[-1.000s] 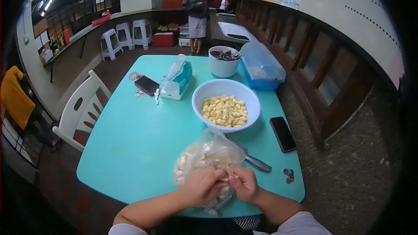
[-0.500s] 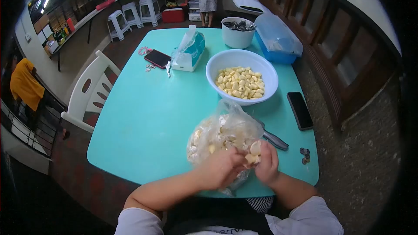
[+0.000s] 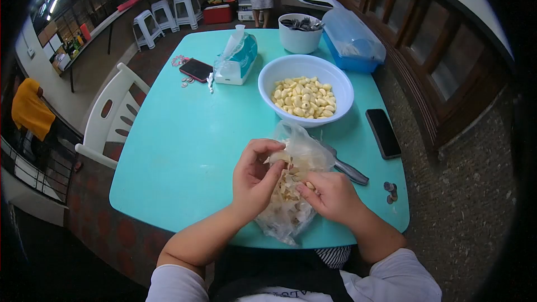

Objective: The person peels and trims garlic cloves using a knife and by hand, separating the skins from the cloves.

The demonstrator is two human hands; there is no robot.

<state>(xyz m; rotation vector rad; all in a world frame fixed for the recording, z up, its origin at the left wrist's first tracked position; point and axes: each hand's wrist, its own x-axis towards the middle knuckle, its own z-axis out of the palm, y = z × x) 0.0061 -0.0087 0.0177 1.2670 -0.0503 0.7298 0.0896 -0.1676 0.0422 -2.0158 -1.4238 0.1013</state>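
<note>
At my far left, a person in a yellow-orange top [image 3: 32, 109] is leaning beyond the white chair [image 3: 112, 113], which is standing beside the turquoise table [image 3: 168, 162]. On its far left part, a pink bracelet [image 3: 179, 60], a few coins [image 3: 187, 81] and a phone with a red edge [image 3: 196, 70] are lying close together, and a tissue pack [image 3: 238, 62] is standing just right of that phone.

My left hand [image 3: 256, 176] is curving over the left side of a thin, clear plastic bag [image 3: 305, 157]; its thumb and fingertips are pinching a papery piece of garlic [image 3: 277, 158]. The bag is resting near the table's front edge, with pale garlic skins [image 3: 288, 190] showing in it. Behind the bag, a pale blue bowl [image 3: 305, 66] is holding a heap of peeled cloves [image 3: 305, 98], and a white tub [image 3: 300, 41] of dark cutlery is standing behind the bowl.

My right hand [image 3: 334, 193] is reaching across the bag's right side, thumb and forefinger clamping on a small clove [image 3: 310, 186]. Just beyond it, a grey-handled knife [image 3: 351, 172] is lying, its blade mostly hidden. Farther right, a blue lidded box [image 3: 355, 42] is sitting behind a black phone [image 3: 384, 133], and small dark coins [image 3: 391, 191] are lying near the table's right edge.
</note>
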